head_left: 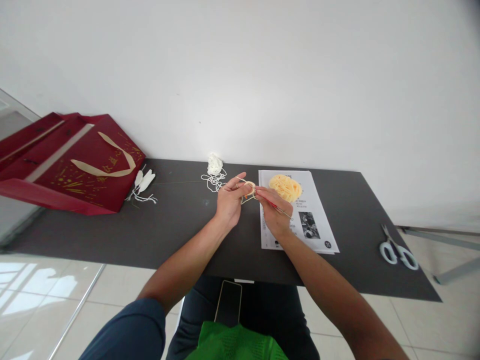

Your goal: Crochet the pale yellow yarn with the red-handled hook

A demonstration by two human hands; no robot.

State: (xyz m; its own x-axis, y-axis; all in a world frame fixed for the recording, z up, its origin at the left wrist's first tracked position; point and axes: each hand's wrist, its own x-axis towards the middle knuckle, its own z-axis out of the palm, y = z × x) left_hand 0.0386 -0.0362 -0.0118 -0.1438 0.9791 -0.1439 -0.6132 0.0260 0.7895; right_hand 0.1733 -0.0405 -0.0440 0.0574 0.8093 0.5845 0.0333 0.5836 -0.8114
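Left hand: the left hand (228,201) is closed in a pinch, thumb and fingers together on the edge of a small yarn piece (252,185); a pale strand runs by its raised index finger.
Small yarn piece: it sits right at the left fingertips, between the two hands and above the dark table (180,230), partly hidden by the fingers; I can't make out its full shape from here.
Right hand: the right hand (276,212) is curled closed round a slim red tool (270,203), whose thin rear end sticks out toward the wrist.
Slim red tool: its front end points left at the small yarn piece; whether the tip is through a loop, I cannot tell.
Yellow yarn: the yellow yarn bundle (284,187) lies on the printed sheets (324,230), just beyond the right hand.
White yarn: a white yarn heap (215,166) lies near the wall, beyond the left hand, loose coils trailing toward it.
Far left: a red gift bag (108,175) with a cream handle, and white pieces with strings (145,181) beside it.
Far right: scissors (397,254), well apart from the hands.
Lap: a phone (228,302) above a green cloth (234,345).
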